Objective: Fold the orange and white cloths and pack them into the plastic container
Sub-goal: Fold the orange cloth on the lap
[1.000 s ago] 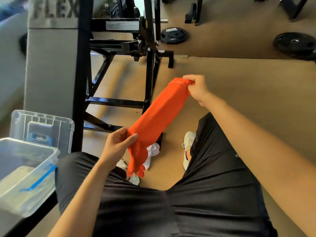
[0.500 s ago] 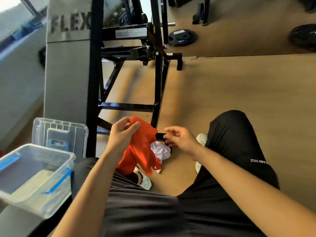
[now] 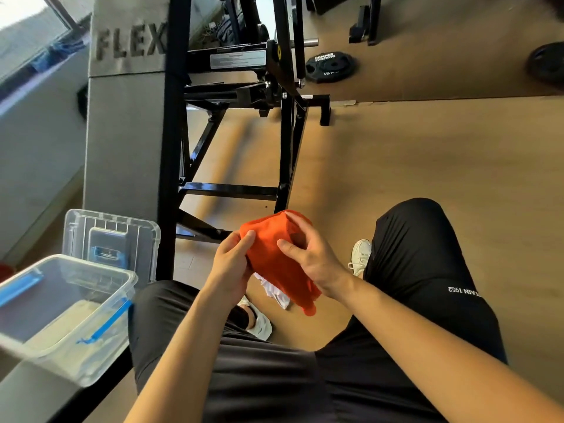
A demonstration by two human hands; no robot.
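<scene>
I hold an orange cloth (image 3: 274, 264), bunched into a short thick fold, between my knees above the floor. My left hand (image 3: 232, 264) grips its left edge with the fingers pressed into the fabric. Around its upper right side, my right hand (image 3: 308, 254) wraps thumb and fingers. A white cloth (image 3: 276, 293) shows just beneath the orange one, mostly hidden; I cannot tell whether it hangs or lies on the floor. The clear plastic container (image 3: 100, 331) with blue clips stands open at my lower left, something pale lying inside.
The container's clear lid (image 3: 113, 236) leans upright behind it. A black steel gym frame (image 3: 171, 166) rises directly ahead, beside a grey block lettered FLEX (image 3: 128, 117). Weight plates (image 3: 331, 67) lie on the brown floor farther off. My white shoes (image 3: 360, 254) rest below.
The orange cloth was stretched long between my hands; my right hand let go, came down, and now both hands hold it gathered into a compact fold. The camera view shifted right.
</scene>
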